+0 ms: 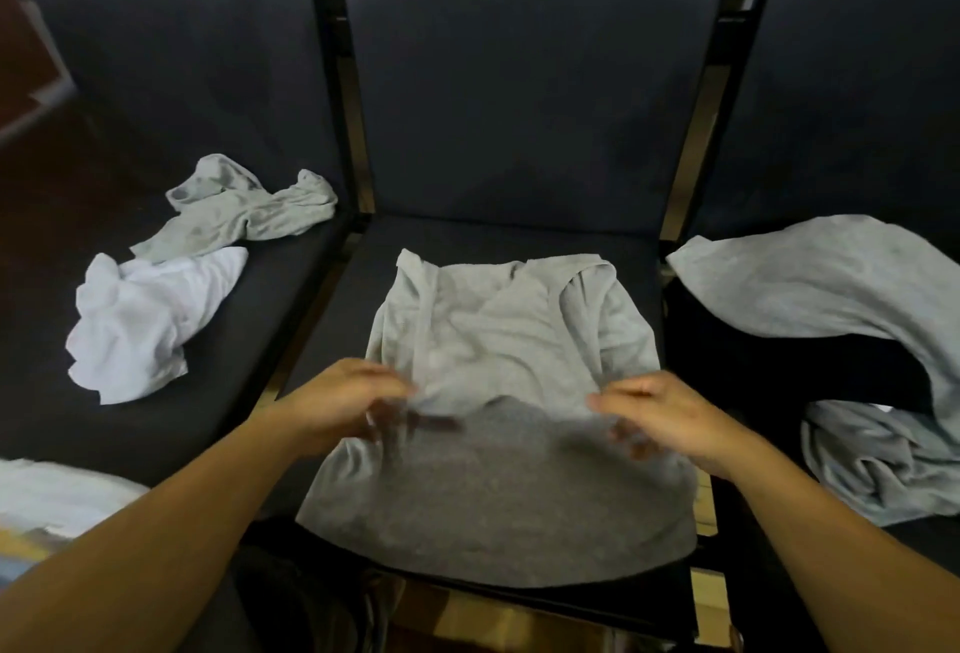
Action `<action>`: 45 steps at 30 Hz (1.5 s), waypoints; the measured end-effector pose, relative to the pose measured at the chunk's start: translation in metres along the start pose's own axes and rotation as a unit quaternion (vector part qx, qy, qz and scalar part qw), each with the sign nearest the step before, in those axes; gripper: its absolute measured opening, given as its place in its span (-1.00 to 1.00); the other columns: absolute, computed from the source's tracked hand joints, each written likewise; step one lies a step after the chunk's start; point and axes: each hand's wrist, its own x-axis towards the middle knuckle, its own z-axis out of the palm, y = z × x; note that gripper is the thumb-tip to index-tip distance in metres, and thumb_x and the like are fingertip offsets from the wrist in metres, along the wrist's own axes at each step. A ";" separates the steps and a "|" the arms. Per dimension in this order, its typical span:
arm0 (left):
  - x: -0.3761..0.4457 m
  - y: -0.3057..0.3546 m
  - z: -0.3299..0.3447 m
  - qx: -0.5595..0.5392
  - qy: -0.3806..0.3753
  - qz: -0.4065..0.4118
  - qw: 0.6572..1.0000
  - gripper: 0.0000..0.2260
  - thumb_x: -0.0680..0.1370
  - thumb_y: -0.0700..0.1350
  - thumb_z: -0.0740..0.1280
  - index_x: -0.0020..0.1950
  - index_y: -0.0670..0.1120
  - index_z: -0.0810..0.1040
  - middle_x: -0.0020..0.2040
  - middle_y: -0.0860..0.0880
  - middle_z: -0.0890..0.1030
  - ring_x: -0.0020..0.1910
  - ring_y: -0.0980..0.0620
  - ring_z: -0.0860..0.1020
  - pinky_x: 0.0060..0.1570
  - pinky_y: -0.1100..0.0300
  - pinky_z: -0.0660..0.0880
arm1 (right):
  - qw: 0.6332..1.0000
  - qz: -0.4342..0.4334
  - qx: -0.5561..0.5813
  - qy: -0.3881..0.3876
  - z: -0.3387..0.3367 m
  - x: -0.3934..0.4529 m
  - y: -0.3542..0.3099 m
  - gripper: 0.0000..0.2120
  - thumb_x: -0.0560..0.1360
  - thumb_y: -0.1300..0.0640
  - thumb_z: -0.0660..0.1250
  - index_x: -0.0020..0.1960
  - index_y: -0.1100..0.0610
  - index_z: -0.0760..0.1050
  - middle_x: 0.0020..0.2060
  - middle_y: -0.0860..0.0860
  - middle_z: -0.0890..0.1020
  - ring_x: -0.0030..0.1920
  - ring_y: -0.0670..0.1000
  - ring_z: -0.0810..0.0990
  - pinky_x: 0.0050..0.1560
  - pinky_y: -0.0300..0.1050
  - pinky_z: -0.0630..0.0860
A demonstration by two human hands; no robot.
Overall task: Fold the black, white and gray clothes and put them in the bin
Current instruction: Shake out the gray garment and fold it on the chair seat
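Note:
A gray tank top (498,340) lies spread on the middle chair seat, its hem hanging toward me. My left hand (358,403) and my right hand (654,418) hover over its middle, both blurred, fingers curled down at the fabric; whether they pinch it I cannot tell. A crumpled gray garment (244,208) and a crumpled white garment (140,320) lie on the left seat. More gray clothes (841,309) drape over a black garment (789,366) on the right seat. No bin is in view.
Three dark padded chairs stand side by side; the middle chair's backrest (519,81) rises behind the tank top. Metal frame bars (348,107) separate the seats. A pale object (52,496) shows at the lower left edge. Wooden floor (467,616) shows below the seat.

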 end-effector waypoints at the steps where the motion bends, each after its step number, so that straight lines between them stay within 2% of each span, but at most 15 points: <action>1: 0.000 -0.005 -0.002 0.069 0.007 -0.010 0.998 -0.92 0.52 -0.13 0.49 -0.12 -0.11 0.75 -0.14 -0.17 0.70 -0.26 -0.04 0.59 -0.32 0.15 0.46 | 0.997 0.009 -0.066 -0.046 -0.005 -0.006 0.005 -0.94 0.53 -0.02 0.47 -0.02 -0.15 0.68 -0.19 -0.06 0.71 -0.23 -0.10 0.71 -0.20 -0.12 0.61; 3: 0.004 -0.014 -0.006 0.130 0.042 0.004 0.991 -0.94 0.53 -0.17 0.48 -0.07 -0.04 0.75 -0.17 -0.10 0.71 -0.31 -0.04 0.59 -0.39 0.12 0.48 | 0.987 0.032 -0.138 -0.082 -0.013 -0.009 0.019 -0.61 0.54 -0.01 0.45 0.29 -0.28 0.43 -0.04 -0.07 0.69 -0.21 -0.11 0.71 -0.24 -0.16 0.60; 5: 0.018 -0.014 -0.012 0.184 0.107 0.072 0.974 -0.88 0.53 -0.20 0.47 -0.02 0.02 0.70 -0.10 -0.02 0.70 -0.18 -0.05 0.66 -0.17 0.01 0.60 | 0.992 0.033 -0.118 -0.014 -0.017 -0.005 0.030 -0.45 0.54 -0.01 0.45 0.37 -0.33 0.26 0.00 -0.04 0.70 -0.20 -0.06 0.72 -0.23 -0.13 0.61; 7: 0.038 -0.010 -0.021 0.271 0.147 0.128 0.943 -0.86 0.53 -0.18 0.46 0.05 0.02 0.67 0.01 0.01 0.66 0.01 -0.01 0.64 0.07 0.07 0.57 | 0.991 0.005 -0.099 0.088 -0.021 0.007 0.036 -0.52 0.53 -0.03 0.45 0.36 -0.30 0.35 0.05 -0.05 0.68 -0.13 -0.05 0.70 -0.09 -0.03 0.65; 11: 0.090 0.006 -0.044 0.434 0.182 0.164 0.867 -0.67 0.54 -0.10 0.41 0.30 -0.04 0.59 0.18 -0.10 0.54 0.18 -0.15 0.55 0.20 0.01 0.50 | 0.964 -0.008 -0.110 0.242 -0.027 0.040 0.032 -0.70 0.55 0.06 0.41 0.28 -0.06 0.53 0.08 -0.06 0.63 0.06 0.00 0.62 0.06 -0.10 0.51; 15: 0.134 0.034 -0.056 0.499 0.193 0.168 0.828 -0.45 0.52 -0.15 0.34 0.51 0.02 0.36 0.44 -0.10 0.36 0.39 -0.21 0.31 0.35 -0.09 0.38 | 0.943 -0.002 -0.121 0.311 -0.039 0.084 0.005 -0.72 0.56 0.13 0.34 0.27 0.03 0.55 0.04 -0.05 0.64 0.11 0.07 0.61 0.11 -0.09 0.50; 17: 0.152 0.047 -0.059 0.524 0.175 0.167 0.817 -0.36 0.53 -0.15 0.34 0.58 0.12 0.25 0.54 -0.05 0.21 0.46 -0.23 0.18 0.40 -0.12 0.35 | 0.940 0.010 -0.136 0.313 -0.044 0.111 -0.008 -0.66 0.56 0.10 0.35 0.33 0.06 0.51 0.13 0.00 0.64 0.18 0.10 0.59 0.19 -0.07 0.49; 19: 0.169 0.057 -0.063 0.551 0.139 0.175 0.804 -0.42 0.55 -0.09 0.36 0.55 0.17 0.30 0.58 0.00 0.14 0.50 -0.22 0.11 0.42 -0.17 0.33 | 0.935 0.025 -0.182 0.305 -0.048 0.135 -0.018 -0.56 0.53 0.00 0.39 0.38 0.06 0.47 0.25 0.06 0.56 0.27 0.14 0.51 0.28 -0.01 0.46; 22: 0.188 0.063 -0.067 0.567 0.118 0.207 0.789 -0.70 0.57 -0.05 0.35 0.30 0.06 0.52 0.48 0.01 0.36 0.43 -0.15 0.23 0.32 -0.16 0.40 | 0.917 0.056 -0.282 0.275 -0.051 0.154 -0.030 -0.58 0.53 -0.14 0.38 0.29 0.05 0.49 0.34 0.12 0.41 0.38 0.22 0.35 0.33 0.11 0.40; 26: 0.190 0.063 -0.076 0.518 0.172 0.225 0.807 -0.86 0.56 -0.06 0.36 -0.01 0.01 0.40 -0.01 -0.01 0.51 0.00 -0.12 0.48 -0.11 0.00 0.43 | 0.899 0.027 -0.306 0.311 -0.055 0.162 -0.026 -0.79 0.60 -0.05 0.31 0.01 0.10 0.47 0.08 0.13 0.55 0.11 0.23 0.56 0.03 0.01 0.48; 29: 0.185 0.058 -0.090 0.471 0.228 0.173 0.835 -0.84 0.57 -0.05 0.34 0.01 0.00 0.35 -0.10 -0.06 0.51 -0.17 -0.18 0.50 -0.17 -0.01 0.45 | 0.892 0.026 -0.265 0.364 -0.065 0.160 -0.011 -0.83 0.62 -0.01 0.27 -0.02 0.08 0.38 -0.07 0.13 0.57 -0.06 0.21 0.53 -0.08 0.00 0.40; 33: 0.180 0.049 -0.102 0.426 0.264 0.123 0.857 -0.85 0.59 -0.03 0.33 0.06 0.00 0.38 -0.02 -0.12 0.57 -0.09 -0.23 0.55 -0.05 -0.12 0.54 | 0.891 0.031 -0.247 0.379 -0.071 0.156 -0.006 -0.87 0.62 0.03 0.29 -0.06 0.05 0.41 -0.07 0.14 0.59 0.02 0.26 0.57 -0.05 0.01 0.41; 37: 0.176 0.045 -0.094 0.399 0.286 0.156 0.857 -0.83 0.59 -0.03 0.36 0.12 -0.01 0.45 0.10 -0.09 0.52 0.05 -0.18 0.53 0.02 -0.12 0.52 | 0.887 -0.009 -0.261 0.381 -0.065 0.156 -0.015 -0.92 0.62 0.03 0.26 -0.02 0.02 0.45 0.00 0.13 0.60 -0.03 0.21 0.57 -0.08 0.00 0.45; 40: 0.171 0.043 -0.081 0.425 0.284 0.216 0.832 -0.72 0.57 -0.07 0.37 0.25 -0.07 0.45 0.17 -0.13 0.46 0.14 -0.18 0.46 0.02 -0.11 0.52 | 0.888 -0.054 -0.257 0.377 -0.047 0.146 -0.028 -0.96 0.59 0.05 0.25 0.01 0.01 0.43 -0.02 0.05 0.57 -0.10 0.13 0.56 -0.11 0.02 0.52; 45: 0.169 0.036 -0.071 0.607 0.228 0.311 0.695 -0.45 0.57 -0.12 0.34 0.54 0.09 0.30 0.51 -0.02 0.29 0.41 -0.16 0.30 0.19 -0.14 0.50 | 0.913 -0.109 -0.288 0.266 0.013 0.100 -0.013 -0.90 0.57 -0.05 0.30 -0.07 -0.07 0.43 -0.22 -0.14 0.57 -0.21 -0.08 0.56 -0.18 -0.08 0.49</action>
